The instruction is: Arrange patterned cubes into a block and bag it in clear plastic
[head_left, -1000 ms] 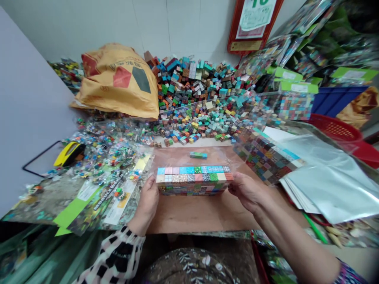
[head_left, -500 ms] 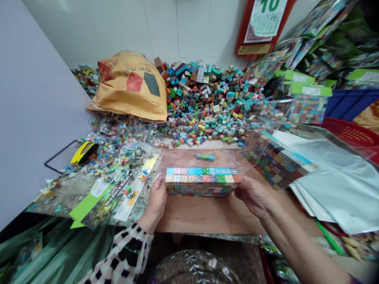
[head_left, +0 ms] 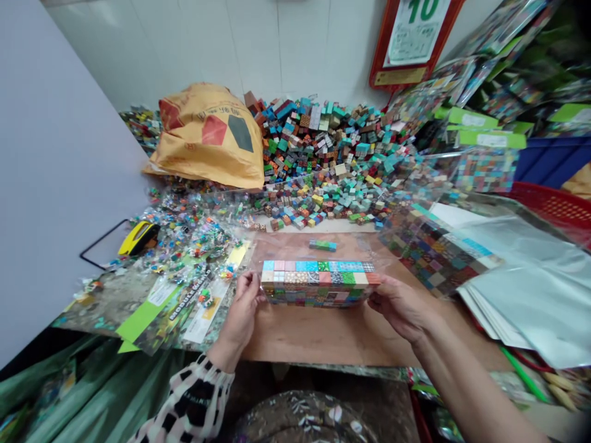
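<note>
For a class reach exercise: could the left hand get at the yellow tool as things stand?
Probably not without letting go: the left hand holds the block bundle. Otherwise the yellow tool looks uncovered, beside small packets.

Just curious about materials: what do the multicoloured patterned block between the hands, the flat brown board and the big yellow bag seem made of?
Multicoloured patterned block: perhaps wood or plastic cubes, judging by its grid of smooth, printed-looking faces.
Flat brown board: probably wood-based; even, smooth, faintly shiny.
Big yellow bag: likely plastic or coated paper, given its creases and soft sheen.
</note>
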Motion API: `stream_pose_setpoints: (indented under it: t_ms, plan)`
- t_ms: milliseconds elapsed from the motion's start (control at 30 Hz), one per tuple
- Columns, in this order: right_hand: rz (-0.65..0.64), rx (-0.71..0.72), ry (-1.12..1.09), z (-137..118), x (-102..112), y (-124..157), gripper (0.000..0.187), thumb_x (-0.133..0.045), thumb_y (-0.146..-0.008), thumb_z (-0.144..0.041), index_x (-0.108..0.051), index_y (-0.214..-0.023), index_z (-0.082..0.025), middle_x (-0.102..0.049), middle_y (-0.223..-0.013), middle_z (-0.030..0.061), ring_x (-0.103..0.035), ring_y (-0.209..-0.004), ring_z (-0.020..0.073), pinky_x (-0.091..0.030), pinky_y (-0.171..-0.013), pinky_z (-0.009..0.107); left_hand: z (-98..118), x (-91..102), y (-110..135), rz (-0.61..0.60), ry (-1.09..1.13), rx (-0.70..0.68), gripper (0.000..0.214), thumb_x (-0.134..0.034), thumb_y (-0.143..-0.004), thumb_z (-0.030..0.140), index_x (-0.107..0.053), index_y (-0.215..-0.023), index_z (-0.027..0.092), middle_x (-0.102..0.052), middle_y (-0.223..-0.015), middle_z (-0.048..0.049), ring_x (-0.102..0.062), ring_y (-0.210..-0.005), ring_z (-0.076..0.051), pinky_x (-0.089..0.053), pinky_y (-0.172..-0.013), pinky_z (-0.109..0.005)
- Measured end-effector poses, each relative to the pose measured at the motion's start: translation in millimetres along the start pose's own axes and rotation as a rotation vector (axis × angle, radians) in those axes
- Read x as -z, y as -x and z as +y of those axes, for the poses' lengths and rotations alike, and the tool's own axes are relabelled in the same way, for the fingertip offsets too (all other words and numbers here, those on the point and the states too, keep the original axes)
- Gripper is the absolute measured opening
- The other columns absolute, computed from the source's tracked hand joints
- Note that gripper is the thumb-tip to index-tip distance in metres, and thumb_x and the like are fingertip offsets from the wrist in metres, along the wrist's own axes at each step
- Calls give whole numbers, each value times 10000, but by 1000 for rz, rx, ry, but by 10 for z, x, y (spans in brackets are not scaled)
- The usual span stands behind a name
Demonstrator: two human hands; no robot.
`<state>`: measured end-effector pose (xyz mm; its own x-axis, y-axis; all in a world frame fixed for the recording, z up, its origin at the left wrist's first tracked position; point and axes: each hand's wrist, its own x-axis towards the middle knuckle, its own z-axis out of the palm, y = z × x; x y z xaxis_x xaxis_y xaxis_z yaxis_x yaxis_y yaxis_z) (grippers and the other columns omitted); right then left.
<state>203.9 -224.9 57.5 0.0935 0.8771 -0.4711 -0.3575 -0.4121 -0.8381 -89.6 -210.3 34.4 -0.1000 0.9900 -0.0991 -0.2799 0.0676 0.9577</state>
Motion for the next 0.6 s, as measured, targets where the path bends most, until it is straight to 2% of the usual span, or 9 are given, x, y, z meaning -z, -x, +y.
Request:
stream_pose_setpoints:
  t_ms: [100, 167, 233, 333, 467, 533, 600]
  plan:
    - [-19, 5, -2, 19, 41, -23, 179, -789, -541, -263, -695, -690, -228, -703, -718, 0, -525, -601, 130, -377, -606, 261, 63, 73, 4, -248, -25, -38, 480, -743, -783, 389, -617, -1229, 264, -639, -1262, -37, -577, -1137, -205, -451, -929, -282]
    - [-39, 2, 1, 15, 55, -25, 194, -795, -543, -270, -705, -710, -225, -705, -736, 3, -526, -604, 128, -381, -608, 260, 93, 100, -27, -363, -100, -16, 607, -795, -731, 321, -581, -1295, 254, -597, -1359, -65, -536, -1235, -259, -413, -1022, -344]
    - [-58, -1, 9, 9, 53, -18, 222, -806, -536, -283, -713, -727, -220, -706, -756, 4, -531, -618, 127, -383, -613, 255, 108, 104, -74, -376, -159, 15, 622, -825, -692, 277, -593, -1269, 246, -613, -1346, -74, -557, -1218, -278, -415, -1032, -379]
    - [-42, 22, 15, 17, 33, 4, 255, -837, -522, -315, -691, -708, -219, -698, -764, -3, -540, -651, 130, -396, -640, 254, 107, 95, -143, -359, -200, 25, 531, -824, -691, 268, -637, -1186, 232, -677, -1244, -65, -593, -1173, -275, -419, -1034, -400]
    - [53, 164, -50, 31, 4, 55, 309, -869, -561, -427, -672, -724, -255, -672, -820, -27, -561, -748, 147, -422, -693, 258, 101, 119, -200, -365, -269, -18, 517, -815, -702, 264, -643, -1188, 241, -691, -1214, -59, -590, -1178, -265, -396, -1062, -422]
    - [13, 262, -107, 29, 3, 88, 347, -846, -609, -508, -700, -827, -280, -676, -931, -22, -578, -857, 159, -439, -749, 258, 106, 143, -218, -368, -325, -49, 521, -815, -701, 276, -643, -1191, 237, -685, -1222, -69, -580, -1191, -272, -387, -1070, -434]
    - [-110, 318, -133, 34, 15, 114, 434, -817, -650, -543, -709, -992, -299, -673, -1083, -8, -581, -995, 180, -445, -847, 269, 114, 159, -231, -361, -368, -78, 525, -819, -691, 292, -645, -1182, 226, -687, -1212, -78, -581, -1187, -281, -391, -1067, -444]
